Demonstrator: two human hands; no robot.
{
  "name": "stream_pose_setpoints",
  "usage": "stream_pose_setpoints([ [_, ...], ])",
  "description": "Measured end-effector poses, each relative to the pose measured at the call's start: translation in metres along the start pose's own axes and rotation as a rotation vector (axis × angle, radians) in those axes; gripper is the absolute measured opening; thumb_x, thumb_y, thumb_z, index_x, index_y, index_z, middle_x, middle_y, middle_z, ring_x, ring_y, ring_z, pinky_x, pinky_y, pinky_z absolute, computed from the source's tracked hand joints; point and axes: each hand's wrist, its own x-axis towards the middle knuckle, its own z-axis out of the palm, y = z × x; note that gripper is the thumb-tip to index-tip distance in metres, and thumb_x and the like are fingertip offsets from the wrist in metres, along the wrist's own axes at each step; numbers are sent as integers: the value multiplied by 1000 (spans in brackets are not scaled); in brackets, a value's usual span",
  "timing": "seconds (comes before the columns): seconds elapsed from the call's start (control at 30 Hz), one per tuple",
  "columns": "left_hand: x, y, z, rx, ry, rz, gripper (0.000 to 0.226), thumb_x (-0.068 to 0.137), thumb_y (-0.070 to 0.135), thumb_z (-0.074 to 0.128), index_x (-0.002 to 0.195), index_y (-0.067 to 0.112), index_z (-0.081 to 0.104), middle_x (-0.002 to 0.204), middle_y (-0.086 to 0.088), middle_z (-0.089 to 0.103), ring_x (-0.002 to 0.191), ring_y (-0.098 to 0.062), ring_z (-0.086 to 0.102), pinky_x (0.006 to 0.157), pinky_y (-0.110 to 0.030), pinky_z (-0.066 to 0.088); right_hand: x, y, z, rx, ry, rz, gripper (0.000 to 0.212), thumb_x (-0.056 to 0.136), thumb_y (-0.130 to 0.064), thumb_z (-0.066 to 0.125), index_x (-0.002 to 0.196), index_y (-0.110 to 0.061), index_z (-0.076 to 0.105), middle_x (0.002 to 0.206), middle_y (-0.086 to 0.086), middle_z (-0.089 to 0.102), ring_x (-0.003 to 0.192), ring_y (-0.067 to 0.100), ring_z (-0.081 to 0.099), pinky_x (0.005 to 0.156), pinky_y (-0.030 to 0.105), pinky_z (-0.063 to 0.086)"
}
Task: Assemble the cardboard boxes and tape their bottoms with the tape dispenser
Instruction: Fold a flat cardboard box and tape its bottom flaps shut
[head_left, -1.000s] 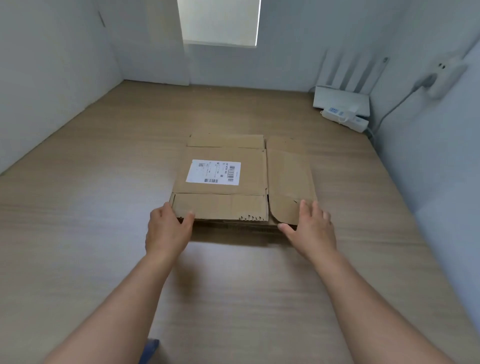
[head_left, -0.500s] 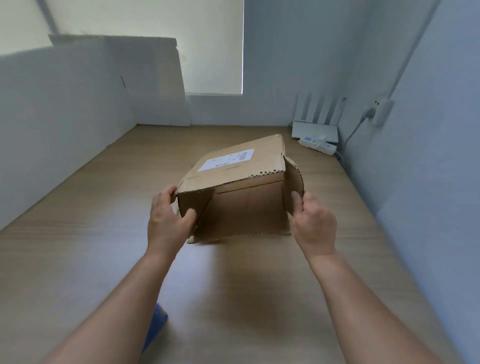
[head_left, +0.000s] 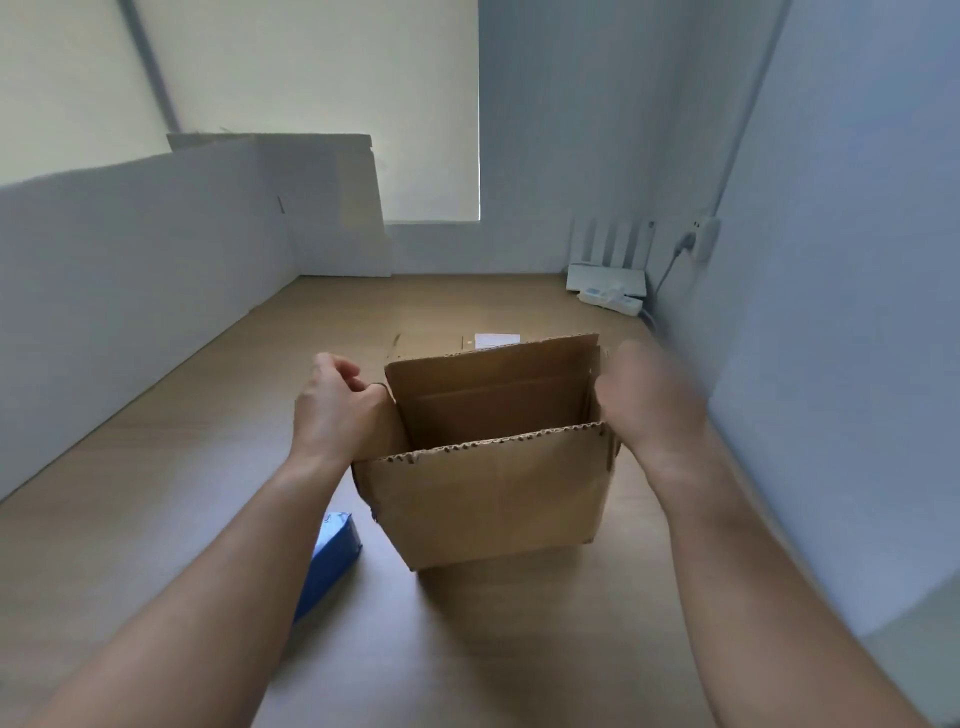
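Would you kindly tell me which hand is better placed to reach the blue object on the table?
Probably the left hand: the blue object lies beside its forearm; the right hand is across the cardboard box.

We find no legible txt or nos. White label (head_left: 496, 340) at far edge of cardboard box (head_left: 493, 488): print unreadable.

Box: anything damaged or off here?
The box has ragged top edges: the near rim is jagged with bare corrugation, the far rim likewise, as if torn, not cut. No crushing shows. The right hand is motion-blurred.
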Motion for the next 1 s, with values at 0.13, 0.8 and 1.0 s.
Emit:
stream_pose_setpoints([
  [0.13, -9, -6, -3, -92, -119, -28, 11, 88, 22, 61, 93, 13, 59, 84, -1, 58, 85, -21, 54, 69, -32, 44, -9, 9, 2, 21, -187, 45, 7, 86, -18, 50, 80, -16, 46, 68, -1, 46, 75, 29, 49, 60, 32, 36],
  [0.8, -36, -39, -4, -237, -499, 239, 43, 74, 65, 51, 102, 37, 67, 110, 20, 65, 107, 5, 54, 85, -16, 42, -29, 18, 21, 988, -478, 150, 61, 65, -62, 68, 110, -22, 68, 106, 0, 69, 102, 13, 62, 77, 16, 48],
  [1.0, -25, -48, 18, -57, -372, 129, 38, 91, 24, 62, 127, 22, 51, 118, 3, 57, 112, -19, 52, 94, -34, 45, -32, 13, 50, 662, -276, 162, 58, 83, -23, 72, 135, -20, 47, 124, -1, 52, 111, 12, 50, 88, 20, 45],
])
